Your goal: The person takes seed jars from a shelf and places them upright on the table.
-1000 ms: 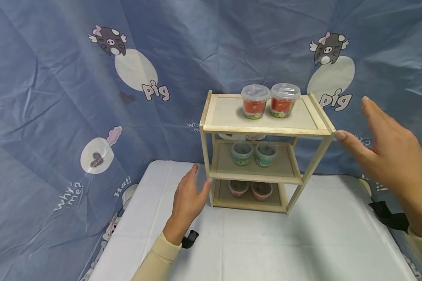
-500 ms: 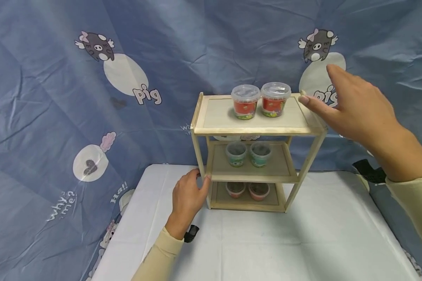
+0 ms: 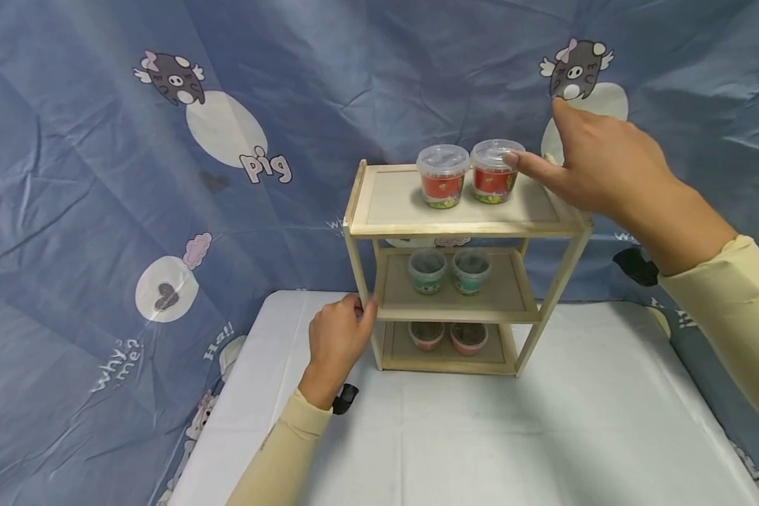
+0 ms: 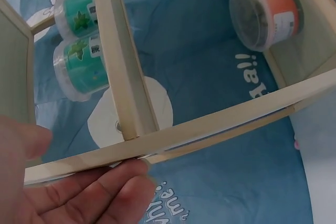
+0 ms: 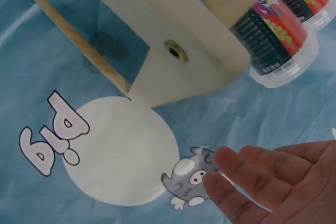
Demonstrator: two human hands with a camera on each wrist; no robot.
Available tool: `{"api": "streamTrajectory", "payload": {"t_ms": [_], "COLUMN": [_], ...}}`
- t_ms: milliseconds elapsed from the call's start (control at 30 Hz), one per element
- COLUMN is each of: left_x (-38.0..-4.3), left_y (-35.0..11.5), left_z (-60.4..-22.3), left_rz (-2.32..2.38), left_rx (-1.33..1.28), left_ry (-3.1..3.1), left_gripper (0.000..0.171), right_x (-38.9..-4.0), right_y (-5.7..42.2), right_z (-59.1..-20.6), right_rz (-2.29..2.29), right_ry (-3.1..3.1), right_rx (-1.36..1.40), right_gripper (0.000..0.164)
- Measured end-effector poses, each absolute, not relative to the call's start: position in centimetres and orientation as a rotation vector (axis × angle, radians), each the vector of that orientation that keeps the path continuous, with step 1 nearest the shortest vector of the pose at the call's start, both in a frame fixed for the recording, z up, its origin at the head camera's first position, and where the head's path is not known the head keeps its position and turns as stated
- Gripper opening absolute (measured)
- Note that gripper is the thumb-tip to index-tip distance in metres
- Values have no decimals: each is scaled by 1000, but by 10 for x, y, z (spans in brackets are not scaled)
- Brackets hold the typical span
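Observation:
A three-tier wooden shelf rack (image 3: 455, 230) stands on the white-covered table. My left hand (image 3: 336, 337) grips its front left post (image 4: 210, 121), thumb on one side and fingers curled behind. My right hand (image 3: 613, 158) is raised over the top tier's right end, fingers extended and holding nothing. Its thumb overlaps the lid of the right red-labelled tub (image 3: 493, 184) in the head view. Beside that tub is another red-labelled tub (image 3: 443, 188). Both are lidded and upright. In the right wrist view the fingers (image 5: 262, 177) hang apart from the rack and tubs.
Two green-labelled tubs (image 3: 427, 273) sit on the middle tier, and two reddish tubs (image 3: 469, 339) on the bottom one. A blue cloth (image 3: 291, 91) printed with pigs hangs right behind the rack. The white tabletop (image 3: 468, 443) stretches in front.
My left hand has closed round the front left post. The right hand has moved left and inward, from beside the rack to above its top tier. The tubs keep their places.

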State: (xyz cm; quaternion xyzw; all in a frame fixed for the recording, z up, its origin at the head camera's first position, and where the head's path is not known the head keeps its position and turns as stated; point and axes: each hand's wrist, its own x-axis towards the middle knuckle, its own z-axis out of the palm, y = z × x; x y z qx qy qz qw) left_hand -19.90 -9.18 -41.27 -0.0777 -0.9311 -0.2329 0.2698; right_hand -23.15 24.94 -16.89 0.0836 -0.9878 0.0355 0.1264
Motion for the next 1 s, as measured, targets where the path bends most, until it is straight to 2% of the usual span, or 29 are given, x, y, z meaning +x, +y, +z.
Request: {"api": "streamTrajectory", "payload": {"t_ms": [333, 467, 700, 1000], "left_x": [-211, -208, -209, -214], "left_y": [-90, -91, -93, -94], "left_z": [-401, -402, -404, -404], "left_rz": [-561, -498, -399, -317], "left_rx": [-250, -237, -285, -331], "left_ry": [-2519, -2525, -2488, -2487], "left_gripper": [52, 52, 50, 54], "right_x": [-244, -248, -253, -254], "right_y": [242, 232, 220, 216], "right_z": [-170, -175, -178, -185], "right_rz": [150, 168, 185, 252], "right_ry": [-2943, -2916, -2918, -2896], "right_rx": [219, 270, 270, 360], "right_gripper": [101, 95, 95, 79]}}
